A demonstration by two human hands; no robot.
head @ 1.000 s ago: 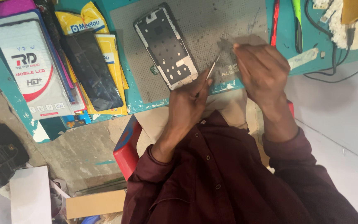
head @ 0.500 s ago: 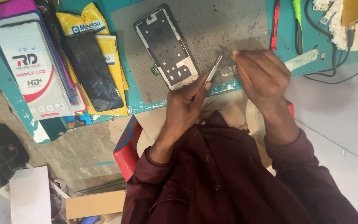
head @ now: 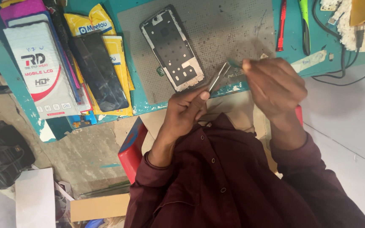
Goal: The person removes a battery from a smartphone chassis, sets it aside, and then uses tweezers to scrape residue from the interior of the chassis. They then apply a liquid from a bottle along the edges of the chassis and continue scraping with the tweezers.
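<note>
My left hand (head: 189,107) pinches metal tweezers (head: 217,77) whose tips point up and right. My right hand (head: 273,86) holds a small greenish part (head: 234,63) between its fingertips, right at the tweezer tips. Both hands hover over the near edge of a grey perforated work mat (head: 229,29). A bare phone frame (head: 172,47) lies on the mat, just left of the tweezers, tilted with its top away from me.
A black screen panel (head: 98,69) lies on yellow packets (head: 106,46) to the left, beside a white display box (head: 43,69). A red screwdriver (head: 282,25), a green tool (head: 304,21) and black cables (head: 339,71) lie at the right. A black bag (head: 1,154) sits on the floor.
Both hands have shifted slightly. The tweezers have tilted so their tips now meet the small part at my right fingertips.
</note>
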